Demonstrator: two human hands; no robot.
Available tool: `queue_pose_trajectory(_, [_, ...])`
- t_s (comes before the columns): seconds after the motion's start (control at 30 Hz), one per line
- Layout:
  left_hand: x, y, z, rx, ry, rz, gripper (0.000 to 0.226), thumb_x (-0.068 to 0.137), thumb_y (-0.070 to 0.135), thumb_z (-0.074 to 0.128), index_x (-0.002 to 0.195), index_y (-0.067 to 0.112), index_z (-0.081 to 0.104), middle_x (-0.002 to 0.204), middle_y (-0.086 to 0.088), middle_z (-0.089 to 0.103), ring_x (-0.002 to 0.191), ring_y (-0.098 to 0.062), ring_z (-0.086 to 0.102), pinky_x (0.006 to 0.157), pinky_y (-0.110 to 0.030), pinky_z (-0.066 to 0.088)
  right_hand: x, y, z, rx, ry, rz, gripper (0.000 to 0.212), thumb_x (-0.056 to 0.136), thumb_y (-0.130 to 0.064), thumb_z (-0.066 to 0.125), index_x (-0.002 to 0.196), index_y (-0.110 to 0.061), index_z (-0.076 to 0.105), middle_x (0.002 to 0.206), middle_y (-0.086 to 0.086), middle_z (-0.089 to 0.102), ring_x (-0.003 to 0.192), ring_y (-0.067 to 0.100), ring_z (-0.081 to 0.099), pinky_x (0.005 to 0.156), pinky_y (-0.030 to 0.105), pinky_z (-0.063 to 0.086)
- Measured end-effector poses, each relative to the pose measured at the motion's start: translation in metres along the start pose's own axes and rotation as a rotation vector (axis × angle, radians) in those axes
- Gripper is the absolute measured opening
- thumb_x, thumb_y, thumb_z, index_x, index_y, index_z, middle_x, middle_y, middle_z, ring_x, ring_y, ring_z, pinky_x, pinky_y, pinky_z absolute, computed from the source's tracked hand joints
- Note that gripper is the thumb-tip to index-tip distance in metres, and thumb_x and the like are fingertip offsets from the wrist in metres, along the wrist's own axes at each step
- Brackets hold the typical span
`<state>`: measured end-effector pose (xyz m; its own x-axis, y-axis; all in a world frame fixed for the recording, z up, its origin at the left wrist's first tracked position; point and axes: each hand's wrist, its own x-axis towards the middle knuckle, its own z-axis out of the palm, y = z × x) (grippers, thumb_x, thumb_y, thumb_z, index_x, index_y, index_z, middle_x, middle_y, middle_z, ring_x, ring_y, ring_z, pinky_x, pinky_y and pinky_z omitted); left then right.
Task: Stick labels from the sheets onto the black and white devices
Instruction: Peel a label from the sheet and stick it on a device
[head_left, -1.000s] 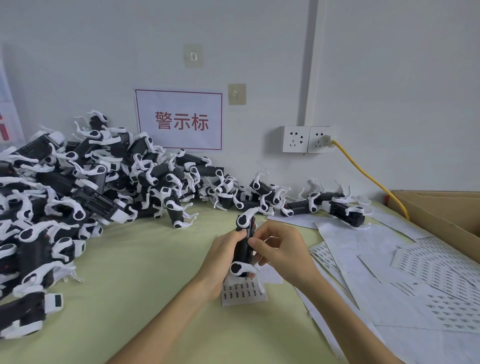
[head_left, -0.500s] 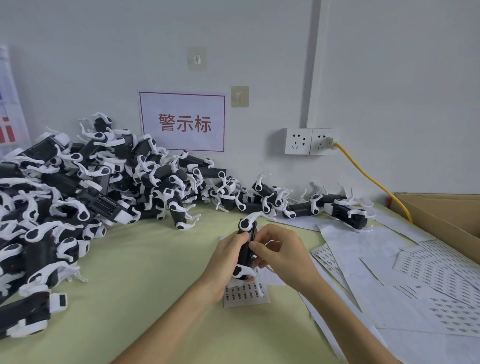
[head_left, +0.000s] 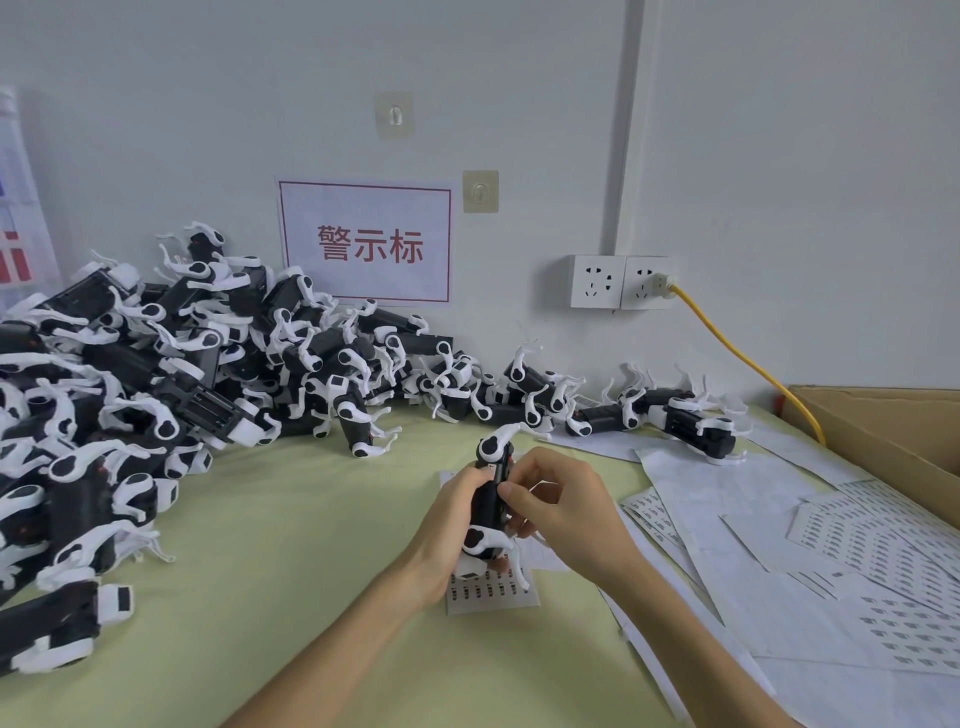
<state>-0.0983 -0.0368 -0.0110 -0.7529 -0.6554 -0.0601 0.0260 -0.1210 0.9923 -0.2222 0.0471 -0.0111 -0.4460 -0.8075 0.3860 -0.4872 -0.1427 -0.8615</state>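
Note:
One black and white device (head_left: 491, 499) stands upright between my hands above the green table. My left hand (head_left: 449, 519) wraps its left side. On the other side my right hand (head_left: 558, 506) presses thumb and fingertips against the black body; any label under them is hidden. A small label sheet (head_left: 491, 592) lies flat just below the device. A big heap of the same devices (head_left: 156, 395) fills the left and back of the table.
Larger label sheets and backing papers (head_left: 831, 561) cover the table's right side. An open cardboard box (head_left: 883, 431) stands at the far right. A yellow cable (head_left: 748, 364) runs from the wall socket (head_left: 621, 283) down behind the box. A red-lettered sign (head_left: 366, 241) hangs on the wall.
Both hands stay on the device; the right fingers have shifted slightly along its body. The view has tilted a little, so everything sits a bit lower in frame.

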Motion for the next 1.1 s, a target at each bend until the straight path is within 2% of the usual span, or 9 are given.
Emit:
queue_pose_trajectory(0.1, [0.002, -0.002, 0.001, 0.077, 0.045, 0.092, 0.041, 0.108, 0.038, 0.042, 0.084, 0.032, 0.074, 0.076, -0.003, 0.073, 0.062, -0.014, 0.069, 0.049, -0.020, 0.050, 0.000, 0.000, 0.000, -0.019, -0.003, -0.011, 0.015, 0.092, -0.009, 0.070, 0.080, -0.015, 0.065, 0.070, 0.001, 0.070, 0.060, 0.021, 0.071, 0.059, 0.030, 0.057])
queue_pose_trajectory(0.23, [0.004, -0.005, 0.001, 0.044, 0.062, 0.105, 0.032, 0.108, 0.031, 0.042, 0.097, 0.017, 0.068, 0.072, -0.003, 0.071, 0.065, -0.017, 0.069, 0.056, -0.024, 0.052, -0.001, 0.001, 0.001, -0.036, -0.006, -0.009, 0.015, 0.091, -0.008, 0.070, 0.079, -0.015, 0.065, 0.069, 0.001, 0.070, 0.060, 0.020, 0.070, 0.061, 0.032, 0.058])
queue_pose_trajectory(0.4, [0.006, -0.007, 0.003, 0.051, 0.113, 0.094, 0.031, 0.109, 0.032, 0.037, 0.111, 0.024, 0.067, 0.080, -0.002, 0.076, 0.071, -0.015, 0.073, 0.057, -0.030, 0.054, -0.002, 0.000, 0.002, -0.054, -0.009, -0.013, 0.016, 0.090, -0.010, 0.071, 0.077, -0.018, 0.065, 0.067, -0.002, 0.070, 0.059, 0.011, 0.066, 0.059, 0.022, 0.051])
queue_pose_trajectory(0.5, [0.005, -0.006, 0.002, 0.027, 0.090, 0.069, 0.035, 0.107, 0.027, 0.033, 0.108, 0.018, 0.066, 0.072, -0.005, 0.074, 0.062, -0.017, 0.071, 0.048, -0.029, 0.053, -0.002, -0.001, 0.002, -0.045, -0.005, -0.019, 0.016, 0.090, -0.010, 0.071, 0.077, -0.018, 0.065, 0.068, -0.003, 0.069, 0.059, 0.009, 0.065, 0.059, 0.020, 0.049])
queue_pose_trajectory(0.63, [0.005, -0.008, 0.000, -0.032, 0.028, 0.029, 0.037, 0.101, 0.028, 0.032, 0.098, 0.011, 0.066, 0.071, -0.012, 0.070, 0.057, -0.021, 0.065, 0.050, -0.030, 0.050, -0.002, -0.002, 0.003, -0.053, 0.014, -0.032, 0.016, 0.090, -0.010, 0.072, 0.077, -0.018, 0.065, 0.070, -0.007, 0.068, 0.060, 0.006, 0.060, 0.058, 0.017, 0.045])
queue_pose_trajectory(0.8, [0.010, -0.008, -0.001, 0.017, 0.062, 0.115, 0.035, 0.107, 0.045, 0.042, 0.108, 0.020, 0.067, 0.085, -0.010, 0.069, 0.075, -0.023, 0.070, 0.063, -0.036, 0.055, -0.005, -0.009, 0.001, 0.057, 0.035, -0.044, 0.013, 0.090, -0.003, 0.068, 0.079, -0.008, 0.066, 0.067, 0.006, 0.069, 0.056, 0.013, 0.065, 0.055, 0.020, 0.049])
queue_pose_trajectory(0.9, [0.009, -0.008, -0.001, 0.050, 0.049, 0.124, 0.032, 0.107, 0.045, 0.045, 0.101, 0.026, 0.070, 0.085, -0.008, 0.066, 0.077, -0.027, 0.067, 0.058, -0.035, 0.052, -0.006, -0.012, -0.001, 0.092, 0.133, -0.096, 0.015, 0.091, -0.004, 0.069, 0.078, -0.011, 0.066, 0.065, 0.006, 0.068, 0.057, 0.016, 0.062, 0.057, 0.028, 0.052])
queue_pose_trajectory(1.03, [0.009, -0.009, 0.001, 0.030, 0.073, 0.072, 0.031, 0.107, 0.038, 0.042, 0.106, 0.016, 0.063, 0.077, -0.002, 0.064, 0.079, -0.030, 0.067, 0.055, -0.033, 0.049, -0.004, -0.013, -0.010, 0.144, 0.343, -0.144, 0.019, 0.091, -0.004, 0.069, 0.075, -0.012, 0.063, 0.063, 0.006, 0.064, 0.058, 0.017, 0.058, 0.055, 0.027, 0.049])
queue_pose_trajectory(1.1, [0.011, -0.009, -0.001, 0.024, 0.079, 0.050, 0.030, 0.106, 0.033, 0.041, 0.106, 0.011, 0.061, 0.077, -0.003, 0.065, 0.072, -0.029, 0.064, 0.055, -0.033, 0.049, -0.002, -0.011, -0.015, 0.123, 0.424, -0.114, 0.017, 0.091, -0.008, 0.068, 0.077, -0.016, 0.064, 0.069, 0.003, 0.065, 0.065, 0.017, 0.060, 0.060, 0.030, 0.050])
